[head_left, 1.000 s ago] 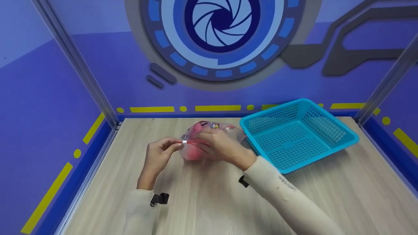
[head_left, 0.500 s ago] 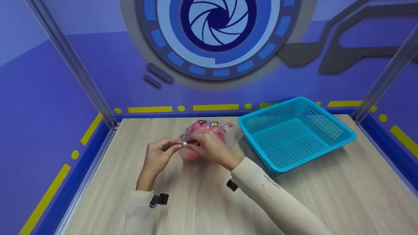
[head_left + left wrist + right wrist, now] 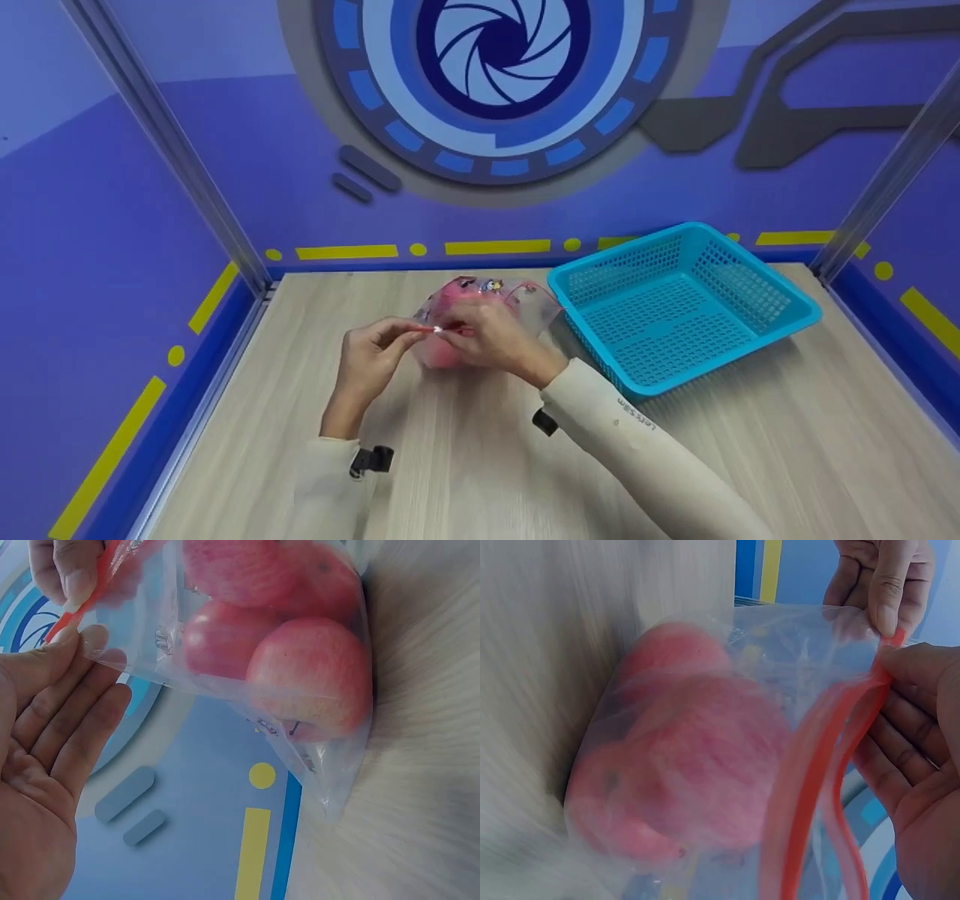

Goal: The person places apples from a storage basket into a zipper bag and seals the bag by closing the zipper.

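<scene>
A clear zip bag (image 3: pixel 538 315) with printed cartoon figures stands on the table and holds several red apples (image 3: pixel 311 675). Along its top runs a red zip strip (image 3: pixel 802 795), whose two edges stand apart on the side shown in the right wrist view. My left hand (image 3: pixel 367 367) pinches the strip's left end between thumb and index finger. Close beside it, the thumb and fingers of my right hand (image 3: pixel 495 337) pinch the strip at a small white piece (image 3: pixel 437 329), perhaps a slider. The right hand hides part of the bag in the head view.
A blue perforated plastic basket (image 3: pixel 652 390) stands to the right of the bag, near the back wall. Patterned blue panels (image 3: pixel 420 225) enclose the wooden table (image 3: pixel 465 465) at the back and both sides.
My right hand first moved left to the left fingertips, then slightly right. The white piece has shifted a little right, and red strip now shows between it and my left fingers.
</scene>
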Motion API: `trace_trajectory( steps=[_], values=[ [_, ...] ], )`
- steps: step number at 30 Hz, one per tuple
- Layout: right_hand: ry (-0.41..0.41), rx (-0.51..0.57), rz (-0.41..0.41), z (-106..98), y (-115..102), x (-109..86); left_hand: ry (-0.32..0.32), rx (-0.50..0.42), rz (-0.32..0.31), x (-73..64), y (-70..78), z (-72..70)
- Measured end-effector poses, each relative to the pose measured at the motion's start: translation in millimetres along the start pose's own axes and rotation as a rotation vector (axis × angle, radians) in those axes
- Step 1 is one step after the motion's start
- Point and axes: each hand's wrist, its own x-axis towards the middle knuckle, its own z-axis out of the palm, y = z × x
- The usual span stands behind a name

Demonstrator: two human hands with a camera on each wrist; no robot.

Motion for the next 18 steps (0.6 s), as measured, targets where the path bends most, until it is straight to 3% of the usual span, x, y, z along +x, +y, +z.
trace_trajectory(
  steps=[5, 13, 18],
  values=[
    [-0.015, -0.019, 0.033, -6, 7, -7.7, 0.035, 0.029, -0.056, -2.6, -2.0, -8.2],
    [-0.030, -0.064, 0.055, -7, 13, -13.8, -0.072, 0.004, -0.168, -6.9, 5.8, -17.2],
    [-0.040, -0.090, 0.035, -9, 13, -11.4, -0.076, 0.059, -0.128, -1.6, 6.1, -15.5]
  ],
)
